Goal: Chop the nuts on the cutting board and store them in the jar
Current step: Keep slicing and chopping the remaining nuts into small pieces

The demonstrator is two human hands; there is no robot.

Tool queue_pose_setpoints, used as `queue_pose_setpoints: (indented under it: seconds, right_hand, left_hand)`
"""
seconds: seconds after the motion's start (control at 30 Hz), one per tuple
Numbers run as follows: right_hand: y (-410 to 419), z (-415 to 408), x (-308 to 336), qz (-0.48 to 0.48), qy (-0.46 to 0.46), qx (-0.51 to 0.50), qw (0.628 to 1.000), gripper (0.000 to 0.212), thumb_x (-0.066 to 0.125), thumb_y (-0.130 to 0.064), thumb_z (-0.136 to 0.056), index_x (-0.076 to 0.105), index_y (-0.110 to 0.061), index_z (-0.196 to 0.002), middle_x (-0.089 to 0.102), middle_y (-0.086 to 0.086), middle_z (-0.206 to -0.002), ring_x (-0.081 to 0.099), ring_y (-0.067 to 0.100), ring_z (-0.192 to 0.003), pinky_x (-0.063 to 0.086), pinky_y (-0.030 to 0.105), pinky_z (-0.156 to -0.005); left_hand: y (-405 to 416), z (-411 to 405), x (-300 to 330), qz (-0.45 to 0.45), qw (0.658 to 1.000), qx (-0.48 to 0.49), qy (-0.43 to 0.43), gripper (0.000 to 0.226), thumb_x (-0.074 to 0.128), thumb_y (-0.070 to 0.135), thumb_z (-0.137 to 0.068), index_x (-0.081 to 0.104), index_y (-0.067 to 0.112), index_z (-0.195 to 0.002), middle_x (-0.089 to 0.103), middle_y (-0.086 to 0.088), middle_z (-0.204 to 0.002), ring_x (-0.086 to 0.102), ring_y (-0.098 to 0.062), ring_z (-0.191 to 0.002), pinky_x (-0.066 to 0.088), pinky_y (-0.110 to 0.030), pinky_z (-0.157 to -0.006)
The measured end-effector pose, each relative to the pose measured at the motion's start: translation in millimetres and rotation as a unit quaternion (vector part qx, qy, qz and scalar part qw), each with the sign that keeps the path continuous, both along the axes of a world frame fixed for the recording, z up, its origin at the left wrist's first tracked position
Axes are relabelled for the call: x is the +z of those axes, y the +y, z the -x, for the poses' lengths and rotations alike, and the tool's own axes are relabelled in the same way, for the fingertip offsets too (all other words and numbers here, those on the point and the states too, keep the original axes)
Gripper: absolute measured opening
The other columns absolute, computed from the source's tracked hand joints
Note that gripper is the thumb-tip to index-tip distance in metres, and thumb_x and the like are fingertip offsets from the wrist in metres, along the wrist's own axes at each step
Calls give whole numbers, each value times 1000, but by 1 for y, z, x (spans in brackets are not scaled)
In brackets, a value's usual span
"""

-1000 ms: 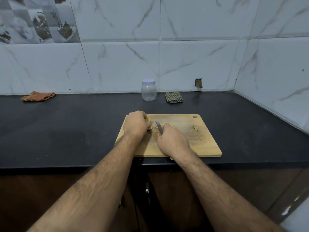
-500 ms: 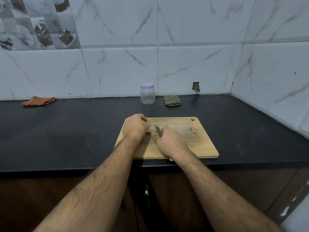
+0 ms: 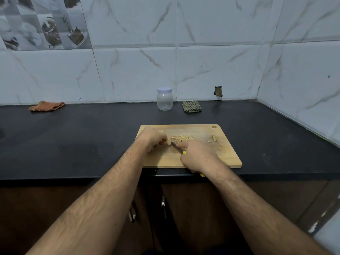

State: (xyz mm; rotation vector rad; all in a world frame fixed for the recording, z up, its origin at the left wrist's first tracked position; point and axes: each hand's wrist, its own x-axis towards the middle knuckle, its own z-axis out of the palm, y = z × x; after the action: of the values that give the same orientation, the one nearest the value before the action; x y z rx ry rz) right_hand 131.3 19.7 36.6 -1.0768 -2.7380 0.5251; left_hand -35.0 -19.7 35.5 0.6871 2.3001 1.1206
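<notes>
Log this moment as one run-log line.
phase: chopping | right hand: grips knife | left hand: holds nuts on cutting board | jar: lidded, at wall

A rectangular wooden cutting board (image 3: 217, 155) lay on the black desk (image 3: 73, 140); behind it stood a clear lidded plastic jar (image 3: 164, 99), right of which lay a folded checked cloth (image 3: 191, 106).

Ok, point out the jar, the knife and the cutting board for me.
jar (image 3: 164, 102), head view, on its clear body below the lid.
knife (image 3: 175, 146), head view, on the blade between the hands.
cutting board (image 3: 226, 155), head view, on bare wood near its right edge.
</notes>
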Motion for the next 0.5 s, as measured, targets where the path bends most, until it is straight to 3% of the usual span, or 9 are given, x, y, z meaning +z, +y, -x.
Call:
queue_pose_setpoints:
  seconds: [0.1, 0.23, 0.37, 0.5]
  right_hand:
    - [1, -6, 3, -30, -16, -20, 999, 58, 49, -12, -90, 49, -39, -142, 60, -3, -133, 58, 21, -114, 47, 30, -80]
    - [2, -10, 7, -41, -19, -30, 999, 58, 50, -11, -91, 49, -36, -143, 61, -1, -131, 57, 21, -114, 45, 29, -80]
    - [-4, -7, 6, -15, -17, -11, 1000, 61, 49, -10, -89, 46, -37, -144, 63, -1, -126, 60, 21, -103, 46, 28, -74]
    - [-8, -2, 4, 2, -20, -13, 1000, 63, 49, -6, -86, 47, -32, -144, 68, 2, -109, 67, 21, -88, 56, 31, -72]
  left_hand:
    - [0, -4, -2, 37, 999, 0, -30, 20, 63, 16, -87, 65, 12, -68, 63, 0, -59, 33, -12, -45, 25, -19, -41]
    - [4, -2, -7, 51, 997, -15, -55, 25, 64, 15, -90, 66, 10, -66, 67, -5, -77, 31, -9, -45, 24, -20, -41]
    - [5, -2, -7, 85, 996, -30, 24, 29, 74, 21, -84, 66, 14, -57, 67, -4, -72, 39, -13, -46, 34, -24, -49]
    - [1, -2, -9, 73, 994, -54, 57, 23, 74, 21, -83, 65, 13, -63, 58, -3, -63, 41, -15, -46, 36, -24, -51]
